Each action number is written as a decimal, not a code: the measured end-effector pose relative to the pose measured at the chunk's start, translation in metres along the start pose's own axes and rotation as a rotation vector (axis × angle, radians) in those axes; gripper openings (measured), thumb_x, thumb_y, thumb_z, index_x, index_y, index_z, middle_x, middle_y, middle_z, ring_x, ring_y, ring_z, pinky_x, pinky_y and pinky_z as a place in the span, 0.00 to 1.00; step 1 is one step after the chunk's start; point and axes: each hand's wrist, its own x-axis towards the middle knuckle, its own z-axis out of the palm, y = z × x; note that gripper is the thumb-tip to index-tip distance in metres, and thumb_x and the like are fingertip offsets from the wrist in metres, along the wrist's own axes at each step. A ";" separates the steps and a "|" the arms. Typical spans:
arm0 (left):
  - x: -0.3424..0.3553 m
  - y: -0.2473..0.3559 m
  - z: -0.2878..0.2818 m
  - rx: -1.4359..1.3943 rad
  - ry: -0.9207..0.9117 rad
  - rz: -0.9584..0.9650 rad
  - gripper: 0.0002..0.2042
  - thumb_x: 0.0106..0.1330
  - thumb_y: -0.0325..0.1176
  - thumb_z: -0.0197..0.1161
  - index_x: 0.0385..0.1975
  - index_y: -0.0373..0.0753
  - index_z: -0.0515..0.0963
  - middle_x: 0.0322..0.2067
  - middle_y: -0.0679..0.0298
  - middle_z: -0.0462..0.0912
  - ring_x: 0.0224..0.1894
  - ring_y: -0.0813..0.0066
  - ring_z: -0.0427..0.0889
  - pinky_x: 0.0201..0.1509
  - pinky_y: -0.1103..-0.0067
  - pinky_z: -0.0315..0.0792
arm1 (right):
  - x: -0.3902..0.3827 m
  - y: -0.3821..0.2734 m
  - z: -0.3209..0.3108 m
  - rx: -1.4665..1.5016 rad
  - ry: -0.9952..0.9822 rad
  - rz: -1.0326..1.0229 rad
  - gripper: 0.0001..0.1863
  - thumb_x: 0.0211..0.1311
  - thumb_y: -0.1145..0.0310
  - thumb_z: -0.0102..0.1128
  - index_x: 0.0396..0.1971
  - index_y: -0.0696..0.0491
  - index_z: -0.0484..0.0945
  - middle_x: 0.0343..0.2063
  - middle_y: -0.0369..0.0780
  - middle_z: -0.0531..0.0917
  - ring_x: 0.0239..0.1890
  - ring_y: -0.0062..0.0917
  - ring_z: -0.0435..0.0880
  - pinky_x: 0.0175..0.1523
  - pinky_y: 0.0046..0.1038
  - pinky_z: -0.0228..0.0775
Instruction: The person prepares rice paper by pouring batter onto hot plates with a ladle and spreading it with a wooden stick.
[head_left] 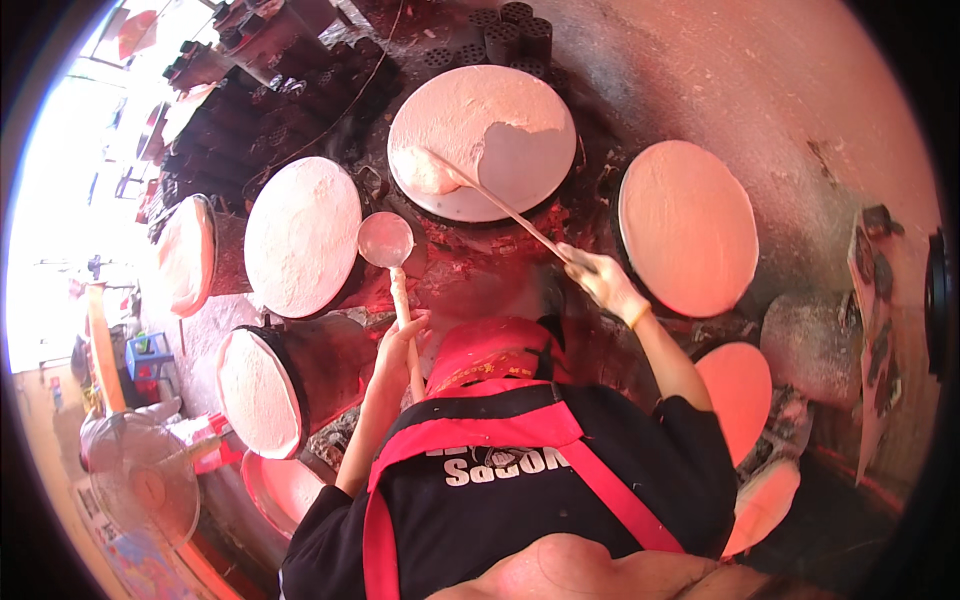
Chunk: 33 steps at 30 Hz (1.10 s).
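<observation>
One round plate (525, 165) stands at 12 o'clock in the head view; a pale soft layer (450, 110) covers much of its upper and left part, while its lower right part is bare. The right hand (605, 288), near 3 o'clock, holds a thin stick (500, 203) close to its lower end, with the fingers closed around it; how hard they squeeze, I cannot tell. The far end of the stick reaches a thick pale lump (422, 172) at the left side of the plate. I think the grip is near the end so that the length of the stick makes the reach and the skin is well apart from the plate. The left hand (398, 345), near 8 o'clock, is around the handle of a ladle (385, 240), whose round bowl is at 10 o'clock, maybe so that it does not cross the stick. Part of these fingers is hidden, so I cannot say if they are pressed together. One pale sheet (302, 237) lies at 10 o'clock and a second sheet (688, 228) between 2 and 3 o'clock; probably this curve lets both arms reach. Coal bricks (517, 40) are behind the plate, perhaps to have them near.
</observation>
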 end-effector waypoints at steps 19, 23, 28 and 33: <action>-0.082 -0.092 -0.174 -0.170 0.179 0.166 0.15 0.59 0.27 0.60 0.46 0.36 0.72 0.38 0.66 0.74 0.38 0.81 0.72 0.43 0.85 0.67 | 0.273 0.051 0.355 0.237 0.896 -0.122 0.20 0.69 0.57 0.43 0.60 0.37 0.62 0.10 0.29 0.62 0.06 0.17 0.60 0.08 0.22 0.52; -0.080 -0.095 -0.179 -0.175 0.134 0.111 0.13 0.59 0.29 0.61 0.44 0.37 0.74 0.39 0.68 0.74 0.41 0.81 0.72 0.46 0.84 0.67 | 0.133 -0.012 0.333 0.727 0.533 0.104 0.18 0.70 0.58 0.41 0.58 0.35 0.61 0.13 0.29 0.64 0.06 0.15 0.58 0.08 0.20 0.51; -0.083 -0.075 -0.150 -0.189 0.092 0.093 0.12 0.60 0.30 0.61 0.43 0.38 0.75 0.39 0.69 0.74 0.41 0.82 0.72 0.45 0.85 0.67 | 0.074 -0.012 0.251 0.672 0.459 0.164 0.17 0.69 0.55 0.43 0.57 0.30 0.62 0.15 0.30 0.65 0.07 0.14 0.57 0.10 0.19 0.50; -0.074 -0.071 -0.122 -0.269 -0.001 0.137 0.12 0.61 0.26 0.58 0.44 0.37 0.73 0.43 0.68 0.74 0.44 0.82 0.73 0.50 0.85 0.69 | 0.102 -0.038 0.230 0.852 0.580 0.090 0.07 0.68 0.55 0.44 0.37 0.42 0.65 0.13 0.31 0.64 0.07 0.16 0.58 0.10 0.21 0.49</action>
